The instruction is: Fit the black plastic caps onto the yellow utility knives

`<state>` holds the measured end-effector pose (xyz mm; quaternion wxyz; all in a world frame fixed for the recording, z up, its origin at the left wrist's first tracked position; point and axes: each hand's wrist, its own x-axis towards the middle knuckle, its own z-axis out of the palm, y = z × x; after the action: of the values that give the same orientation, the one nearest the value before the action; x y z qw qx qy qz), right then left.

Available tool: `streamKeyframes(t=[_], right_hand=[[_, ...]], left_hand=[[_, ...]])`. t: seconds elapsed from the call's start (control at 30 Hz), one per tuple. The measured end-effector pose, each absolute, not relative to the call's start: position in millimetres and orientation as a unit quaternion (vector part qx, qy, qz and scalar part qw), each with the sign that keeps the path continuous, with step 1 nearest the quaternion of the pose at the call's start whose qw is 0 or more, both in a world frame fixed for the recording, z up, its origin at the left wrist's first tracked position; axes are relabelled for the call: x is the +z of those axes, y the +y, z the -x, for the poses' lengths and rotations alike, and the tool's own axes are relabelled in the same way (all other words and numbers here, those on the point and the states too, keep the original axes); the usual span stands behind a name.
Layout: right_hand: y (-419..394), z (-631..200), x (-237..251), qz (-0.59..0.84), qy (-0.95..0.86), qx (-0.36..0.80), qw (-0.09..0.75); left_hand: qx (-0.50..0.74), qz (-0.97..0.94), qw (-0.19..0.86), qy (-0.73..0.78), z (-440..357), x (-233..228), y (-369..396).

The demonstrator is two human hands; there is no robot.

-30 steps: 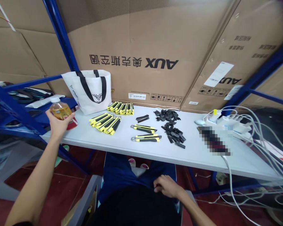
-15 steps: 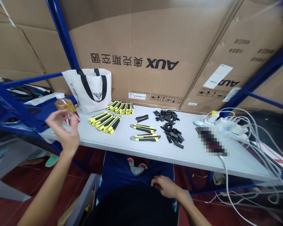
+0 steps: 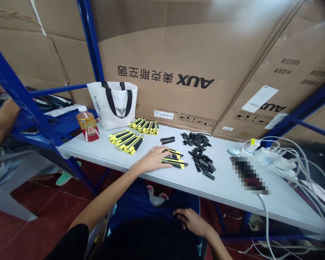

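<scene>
My left hand [image 3: 155, 159] lies over the handle ends of two yellow-and-black utility knives [image 3: 178, 163]. Its fingers are apart and touch or nearly touch them; the covered ends are hidden. My right hand [image 3: 191, 220] rests on my lap, fingers loosely bent and apart, with nothing seen in it. Two slim black pieces [image 3: 167, 139] lie just behind the knives. To their right are a heap of curved black parts [image 3: 196, 140] and a heap of small black blocks [image 3: 204, 163]. Left of my hand, rows of yellow-and-black knife bodies [image 3: 126, 141] lie side by side.
A white tote bag [image 3: 112, 104] and a drink bottle [image 3: 88, 124] stand at the table's left end. A blurred-out dark object [image 3: 249, 175], a power strip [image 3: 276, 159] and white cables are on the right. Large cartons [image 3: 162, 47] rise behind. Another person's arm [image 3: 5, 119] shows far left.
My left hand has come from the air near the bottle, rightward and down onto the two utility knives. My right hand has stayed on my lap. The view has shifted slightly.
</scene>
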<state>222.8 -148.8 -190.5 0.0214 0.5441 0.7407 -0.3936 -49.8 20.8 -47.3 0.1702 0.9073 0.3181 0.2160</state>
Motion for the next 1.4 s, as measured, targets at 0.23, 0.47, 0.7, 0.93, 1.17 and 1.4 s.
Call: streamKeyframes(t=[0.23,0.47,0.7,0.93,1.17,1.4], right_hand=[[-165,-182,-126,-0.456,0.794,-0.4,-0.038],[-158,-170,-25,-0.381,0.865,-0.274,-0.177],[-74,-207,-41,-0.625,0.733,0.015,-0.27],[-66,-198,-61,-0.698,0.688,0.126,-0.155],[-65,-197,-60,-0.668,0.718,0.131,-0.146],[-61,-201,-62,-0.65,0.737,0.108,-0.151]], left_hand=[[0.266,-0.883,0.202,0.329,67,-55,18],[0.281,-0.867,0.196,0.362,87,-55,12],[0.197,-0.85,0.231,0.43,106,-44,16],[0.171,-0.857,0.196,0.445,104,-48,19],[0.196,-0.859,0.15,0.449,98,-60,23],[0.204,-0.863,0.132,0.442,98,-64,23]])
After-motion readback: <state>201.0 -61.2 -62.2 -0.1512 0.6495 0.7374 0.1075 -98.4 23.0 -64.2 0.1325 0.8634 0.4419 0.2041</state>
